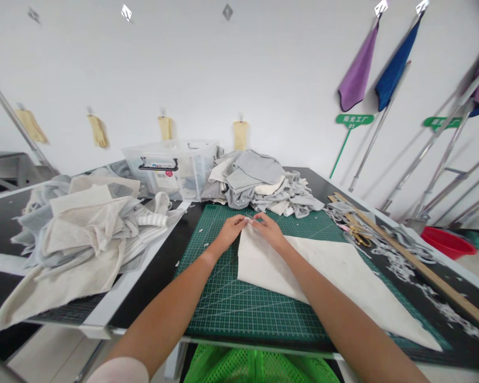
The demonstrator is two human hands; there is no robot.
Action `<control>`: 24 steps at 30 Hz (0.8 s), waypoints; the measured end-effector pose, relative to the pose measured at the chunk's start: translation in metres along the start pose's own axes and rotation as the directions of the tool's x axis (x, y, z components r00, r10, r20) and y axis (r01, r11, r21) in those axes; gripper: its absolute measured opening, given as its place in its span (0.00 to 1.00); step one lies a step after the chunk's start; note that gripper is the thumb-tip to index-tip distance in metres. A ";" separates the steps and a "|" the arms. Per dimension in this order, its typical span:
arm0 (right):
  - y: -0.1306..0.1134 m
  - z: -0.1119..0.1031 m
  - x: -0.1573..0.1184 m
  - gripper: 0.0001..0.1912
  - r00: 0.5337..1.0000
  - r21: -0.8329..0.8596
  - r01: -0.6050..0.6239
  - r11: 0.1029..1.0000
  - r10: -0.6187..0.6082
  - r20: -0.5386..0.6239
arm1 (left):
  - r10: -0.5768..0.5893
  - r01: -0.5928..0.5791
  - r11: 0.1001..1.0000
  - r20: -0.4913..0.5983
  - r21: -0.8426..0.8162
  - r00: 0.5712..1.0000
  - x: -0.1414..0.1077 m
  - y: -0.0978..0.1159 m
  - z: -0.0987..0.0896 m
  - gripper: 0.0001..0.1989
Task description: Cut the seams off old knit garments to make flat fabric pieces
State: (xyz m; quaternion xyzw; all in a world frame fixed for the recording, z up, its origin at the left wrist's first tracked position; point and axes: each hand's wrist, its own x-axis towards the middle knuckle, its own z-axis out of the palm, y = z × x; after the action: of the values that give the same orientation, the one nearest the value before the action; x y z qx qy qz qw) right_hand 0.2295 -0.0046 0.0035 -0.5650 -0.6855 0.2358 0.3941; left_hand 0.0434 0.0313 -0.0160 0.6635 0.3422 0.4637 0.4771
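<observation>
A cream cloth (335,266) lies flat across the green cutting mat (255,317), reaching toward the lower right. At its upper left corner, my left hand (233,230) pinches the cloth's edge between thumb and fingers. Right beside it, my right hand (265,227) pinches the same corner, and the fingertips of both hands nearly meet. A small bunched bit of the cloth shows between them.
Grey and cream fabric piles sit left (88,223) and behind the mat (255,175), near a clear plastic box (167,170). Gold-handled scissors (359,235), scraps and a long wooden strip (419,260) lie right. A green mesh basket (259,364) is below the table edge.
</observation>
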 end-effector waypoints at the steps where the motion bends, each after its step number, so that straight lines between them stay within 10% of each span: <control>1: -0.001 -0.001 -0.001 0.23 1.000 0.001 0.002 1.000 -0.002 0.004 | -0.003 0.003 1.000 0.002 -0.002 1.000 -0.001 0.001 0.000 0.19; 24: -0.006 -0.017 -0.005 0.24 0.997 -0.154 0.069 0.986 -0.063 0.042 | 0.032 -0.032 0.996 0.004 0.079 0.999 -0.004 0.011 0.001 0.19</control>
State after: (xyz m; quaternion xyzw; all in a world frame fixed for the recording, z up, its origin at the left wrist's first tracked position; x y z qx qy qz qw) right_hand 0.2398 -0.0130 0.0160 -0.5666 -0.7272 0.1790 0.3437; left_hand 0.0426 0.0240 -0.0073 0.6880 0.3490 0.4564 0.4434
